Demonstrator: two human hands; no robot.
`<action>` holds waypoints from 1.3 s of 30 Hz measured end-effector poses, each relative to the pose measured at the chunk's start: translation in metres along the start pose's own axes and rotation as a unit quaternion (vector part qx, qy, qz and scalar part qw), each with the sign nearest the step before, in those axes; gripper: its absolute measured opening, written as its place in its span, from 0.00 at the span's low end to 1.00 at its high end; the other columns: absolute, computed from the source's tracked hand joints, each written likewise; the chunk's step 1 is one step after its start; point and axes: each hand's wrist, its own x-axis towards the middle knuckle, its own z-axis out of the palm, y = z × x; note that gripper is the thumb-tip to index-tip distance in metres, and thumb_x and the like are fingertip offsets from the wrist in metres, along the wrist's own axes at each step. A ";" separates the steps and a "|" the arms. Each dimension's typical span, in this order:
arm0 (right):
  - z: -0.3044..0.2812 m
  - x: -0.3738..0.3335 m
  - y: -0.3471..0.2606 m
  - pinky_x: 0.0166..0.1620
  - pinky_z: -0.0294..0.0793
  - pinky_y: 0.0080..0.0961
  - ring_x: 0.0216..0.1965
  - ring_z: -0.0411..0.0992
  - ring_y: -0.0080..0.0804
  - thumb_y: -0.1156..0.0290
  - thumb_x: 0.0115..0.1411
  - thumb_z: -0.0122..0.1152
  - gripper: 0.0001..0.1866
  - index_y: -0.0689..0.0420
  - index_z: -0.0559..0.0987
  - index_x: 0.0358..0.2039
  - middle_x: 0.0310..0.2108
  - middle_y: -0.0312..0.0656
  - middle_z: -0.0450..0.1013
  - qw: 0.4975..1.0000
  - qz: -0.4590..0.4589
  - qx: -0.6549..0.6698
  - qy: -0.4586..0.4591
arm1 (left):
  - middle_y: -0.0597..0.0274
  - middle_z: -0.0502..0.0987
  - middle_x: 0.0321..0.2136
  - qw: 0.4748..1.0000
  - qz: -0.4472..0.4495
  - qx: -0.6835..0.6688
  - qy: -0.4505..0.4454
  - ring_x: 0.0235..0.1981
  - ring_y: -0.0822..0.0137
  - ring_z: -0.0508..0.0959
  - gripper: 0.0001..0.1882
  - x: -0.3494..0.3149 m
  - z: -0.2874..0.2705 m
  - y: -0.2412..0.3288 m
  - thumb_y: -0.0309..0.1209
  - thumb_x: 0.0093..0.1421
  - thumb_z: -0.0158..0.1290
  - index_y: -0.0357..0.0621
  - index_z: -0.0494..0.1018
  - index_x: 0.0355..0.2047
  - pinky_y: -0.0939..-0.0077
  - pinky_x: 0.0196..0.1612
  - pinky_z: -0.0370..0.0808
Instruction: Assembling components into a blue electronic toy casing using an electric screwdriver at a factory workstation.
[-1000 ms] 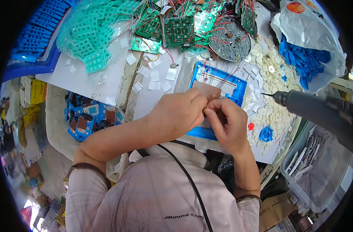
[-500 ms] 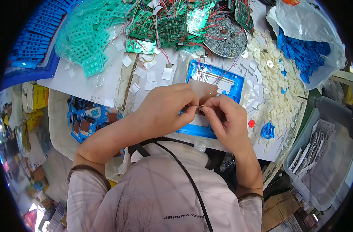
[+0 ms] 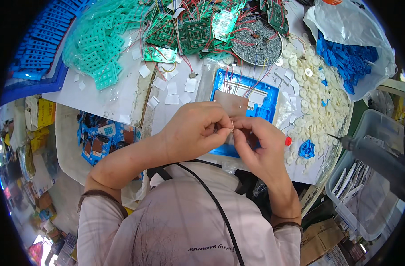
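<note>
A blue plastic housing (image 3: pixel 271 104) lies on the worktable in front of me, with a brown circuit board (image 3: pixel 232 103) over its middle and several thin coloured wires running up from it. Just above the board's near edge, my left hand (image 3: pixel 198 127) is closed in a pinch of thumb and forefinger. Opposite it, fingertips almost touching, my right hand (image 3: pixel 261 144) also pinches. Between them shows a thin wire (image 3: pixel 231 126), mostly covered by the fingers. The near part of the housing is hidden behind my hands.
Green circuit boards (image 3: pixel 196 35) with wires are heaped at the back, beside a round tray of screws (image 3: pixel 258 46). White discs (image 3: pixel 315 97) cover the right. Teal keypads (image 3: pixel 98 48) lie back left. A powered screwdriver (image 3: pixel 366 153) hangs at the right, above a clear bin (image 3: pixel 371 230).
Both hands have shifted slightly toward me and changed their pinch on the wire, uncovering more of the brown board. At the right, the screwdriver has swung lower, its tip now showing over the table edge.
</note>
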 end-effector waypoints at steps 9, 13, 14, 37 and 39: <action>-0.008 -0.003 -0.002 0.34 0.77 0.29 0.32 0.77 0.37 0.80 0.49 0.67 0.11 0.62 0.82 0.36 0.35 0.44 0.81 0.998 -0.052 -0.047 -0.010 | 0.61 0.74 0.27 0.993 0.077 0.084 0.045 0.22 0.66 0.73 0.05 -0.004 0.014 0.001 0.21 0.56 0.60 0.42 0.75 0.31 0.73 0.24 0.68; -0.008 -0.003 -0.001 0.31 0.78 0.26 0.29 0.77 0.34 0.79 0.50 0.67 0.10 0.60 0.82 0.35 0.34 0.43 0.80 0.998 -0.024 -0.051 -0.028 | 0.58 0.74 0.28 0.989 0.095 0.107 0.044 0.26 0.59 0.76 0.05 -0.004 0.014 0.001 0.21 0.56 0.59 0.42 0.74 0.32 0.69 0.26 0.71; -0.007 -0.003 -0.001 0.31 0.78 0.25 0.29 0.78 0.33 0.80 0.51 0.67 0.10 0.60 0.82 0.35 0.33 0.43 0.80 0.998 -0.013 -0.051 -0.029 | 0.58 0.74 0.28 0.988 0.098 0.113 0.042 0.26 0.57 0.76 0.06 -0.004 0.014 0.001 0.21 0.55 0.59 0.42 0.74 0.32 0.68 0.27 0.72; 0.008 -0.008 0.019 0.32 0.77 0.25 0.36 0.77 0.38 0.78 0.38 0.69 0.15 0.60 0.81 0.31 0.40 0.41 0.80 0.939 -0.310 -0.144 0.030 | 0.61 0.80 0.30 0.897 -0.298 -0.302 -0.124 0.28 0.74 0.83 0.09 0.010 -0.014 0.008 0.32 0.69 0.52 0.39 0.68 0.43 0.84 0.29 0.78; 0.009 -0.007 0.020 0.31 0.76 0.24 0.36 0.76 0.37 0.76 0.37 0.68 0.14 0.59 0.82 0.30 0.40 0.40 0.79 0.927 -0.335 -0.164 0.043 | 0.61 0.80 0.30 0.892 -0.298 -0.309 -0.141 0.29 0.73 0.83 0.11 0.012 -0.018 0.009 0.33 0.69 0.53 0.39 0.68 0.43 0.84 0.30 0.79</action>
